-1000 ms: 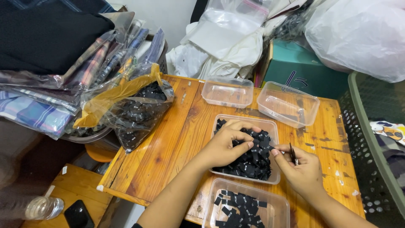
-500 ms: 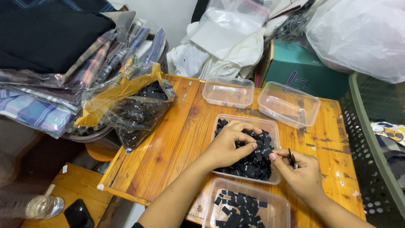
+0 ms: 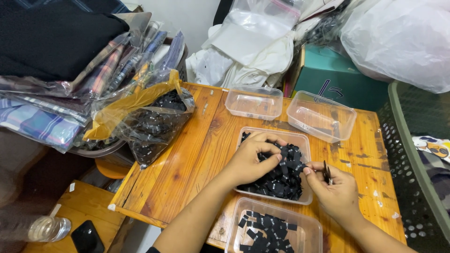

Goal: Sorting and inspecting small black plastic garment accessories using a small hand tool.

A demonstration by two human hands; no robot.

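Two bare hands work over a clear rectangular plastic tub (image 3: 305, 140) heaped with small black fabric tags (image 3: 281, 175), which sits in the middle of the orange wooden table (image 3: 187, 159). The left hand (image 3: 253, 159) rests in the heap with its fingers (image 3: 272, 149) curled down among the tags, apparently gathering some, though what they actually grip is covered by the hand. The right hand (image 3: 335, 189) hovers at the tub's right edge, its fingers pinched on a thin dark piece (image 3: 326, 172); it looks like one tag or a small stack.

Judging by the layout, the step in hand is picking tags out of the heap and collecting them in the right hand. A second clear tub (image 3: 314, 225) at the near edge holds flatter, looser tags (image 3: 265, 229), so the next move likely calls for a clean pinch on single pieces without dragging neighbours along.

Two empty clear tubs (image 3: 253, 100) stand farther back, and a crinkled clear bag of more black pieces (image 3: 154, 122) lies at the left. The near tub is cut off by the frame, and both forearms run out of view.
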